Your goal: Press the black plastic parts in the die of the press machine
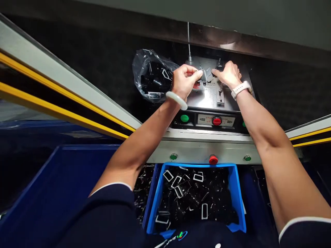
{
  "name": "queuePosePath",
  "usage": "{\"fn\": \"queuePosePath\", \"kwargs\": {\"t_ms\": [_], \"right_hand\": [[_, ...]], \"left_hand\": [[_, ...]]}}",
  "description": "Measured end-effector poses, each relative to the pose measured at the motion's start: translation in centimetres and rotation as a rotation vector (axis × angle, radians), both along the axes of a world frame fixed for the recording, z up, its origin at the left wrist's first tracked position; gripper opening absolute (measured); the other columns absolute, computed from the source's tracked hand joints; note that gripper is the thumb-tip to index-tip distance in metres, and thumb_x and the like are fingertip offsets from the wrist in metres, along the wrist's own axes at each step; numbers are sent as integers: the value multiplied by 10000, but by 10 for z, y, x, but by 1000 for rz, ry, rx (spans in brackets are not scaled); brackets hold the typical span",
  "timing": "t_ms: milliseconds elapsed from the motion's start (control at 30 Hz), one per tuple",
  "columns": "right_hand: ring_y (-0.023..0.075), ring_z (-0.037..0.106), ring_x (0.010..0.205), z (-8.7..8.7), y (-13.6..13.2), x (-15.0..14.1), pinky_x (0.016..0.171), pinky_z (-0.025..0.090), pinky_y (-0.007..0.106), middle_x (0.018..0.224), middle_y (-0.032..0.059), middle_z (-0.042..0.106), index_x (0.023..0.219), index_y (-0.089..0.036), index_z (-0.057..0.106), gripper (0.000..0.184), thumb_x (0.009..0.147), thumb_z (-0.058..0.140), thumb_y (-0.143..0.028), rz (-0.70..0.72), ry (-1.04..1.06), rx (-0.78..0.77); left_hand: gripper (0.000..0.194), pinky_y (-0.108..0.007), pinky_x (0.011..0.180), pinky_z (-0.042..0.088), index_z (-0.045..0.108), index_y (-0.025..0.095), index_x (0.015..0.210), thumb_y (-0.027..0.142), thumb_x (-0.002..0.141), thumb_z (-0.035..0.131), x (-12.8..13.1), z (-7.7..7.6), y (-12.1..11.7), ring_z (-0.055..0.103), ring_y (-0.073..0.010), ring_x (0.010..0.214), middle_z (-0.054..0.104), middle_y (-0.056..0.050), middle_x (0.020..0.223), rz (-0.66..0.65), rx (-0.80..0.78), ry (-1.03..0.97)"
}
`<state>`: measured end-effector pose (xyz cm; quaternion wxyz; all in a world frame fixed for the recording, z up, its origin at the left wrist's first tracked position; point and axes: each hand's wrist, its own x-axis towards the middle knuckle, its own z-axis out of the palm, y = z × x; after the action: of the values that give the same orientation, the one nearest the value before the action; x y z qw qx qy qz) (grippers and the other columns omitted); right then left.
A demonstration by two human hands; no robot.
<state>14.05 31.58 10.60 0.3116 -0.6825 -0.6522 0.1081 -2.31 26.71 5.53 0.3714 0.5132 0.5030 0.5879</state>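
Note:
My left hand (184,81) is closed in a pinch at the left side of a metal fixture (209,74). Its thumb and fingertips grip a small flat dark-grey piece (201,75) whose kind I cannot make out. To the right, my right hand (229,74) bends its fingers over the fixture's far right side, thumb pointing left toward the metal block. What those fingers hold, if anything, is hidden behind the hand. Beneath both hands lies a shiny steel plate (203,98) with a bolted bracket (220,95) on it.
Left of the plate sits a clear plastic bag (144,81) of glossy black parts. A control panel (216,120) with green and red buttons runs along the front. Below stands a blue bin (239,193) holding many black parts. Yellow-striped guards (64,106) flank both sides.

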Motion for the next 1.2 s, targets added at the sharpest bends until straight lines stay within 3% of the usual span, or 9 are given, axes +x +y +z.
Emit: {"fn": "queuePosePath", "kwargs": {"t_ms": [133,300,400,467,633,700,833,1000,1200], "right_hand": [[272,616,1261,10,-56,35,1128,466,454,1243,122,666,1349,-45,649,622,876,800,-419,210,-108,92],[311,700,870,-1,-233,141,643,561,418,1014,107,757,1219,-285,760,501,842,798,-612,270,-664,14],[321,709,749,-16,-318,182,492,483,402,960,123,782,1274,-331,743,540,922,620,-721,225,-832,-67],[311,742,811,-31,-344,187,514,510,388,1051,110,799,1342,-328,709,539,984,541,-694,246,-804,-119],[285,747,1046,-89,-328,168,661,574,366,1196,63,793,1288,-287,709,329,1044,568,-455,290,-631,-238],[291,731,1075,-111,-314,166,698,569,369,1189,81,782,1227,-252,714,258,1025,589,-354,251,-583,-286],[284,720,1007,-136,-302,179,780,547,378,1093,102,760,1086,-226,709,176,979,570,-222,234,-487,-314],[239,709,866,-141,-300,191,796,518,364,1085,86,732,1055,-216,695,166,948,572,-189,283,-379,-333],[258,667,937,-150,-295,187,793,493,369,1002,94,714,983,-207,693,175,942,538,-136,189,-377,-272]], "left_hand": [[157,-560,1001,554,704,75,946,217,942,770,13,12,48,714,-318,1138,701,-73,973,-18,-98,53],[123,-569,1040,517,708,67,882,170,903,773,48,23,94,702,-323,1178,709,-78,1010,-133,-201,34],[230,-606,1092,496,689,60,963,87,803,852,66,24,100,650,-342,1231,694,-155,1150,-92,-208,36],[402,-610,1146,444,674,74,1078,29,737,880,67,23,85,552,-357,1328,635,-209,1296,2,-171,119],[336,-430,1104,471,714,166,1135,52,825,771,21,-5,-39,560,-261,1232,651,-118,1283,34,154,428],[187,-350,850,544,733,185,1097,151,919,687,-7,-28,-108,640,-189,924,689,-76,1187,-22,160,439],[205,-327,734,508,779,213,1009,337,997,615,-64,-79,-213,639,-175,771,731,-53,964,-105,68,553],[375,-360,795,546,765,278,1226,435,886,744,-110,-124,-239,605,-180,765,628,-84,1265,-237,-161,837],[372,-407,910,533,726,271,1275,347,910,710,-106,-133,-238,624,-198,810,590,-90,1341,-152,-216,976]]}}
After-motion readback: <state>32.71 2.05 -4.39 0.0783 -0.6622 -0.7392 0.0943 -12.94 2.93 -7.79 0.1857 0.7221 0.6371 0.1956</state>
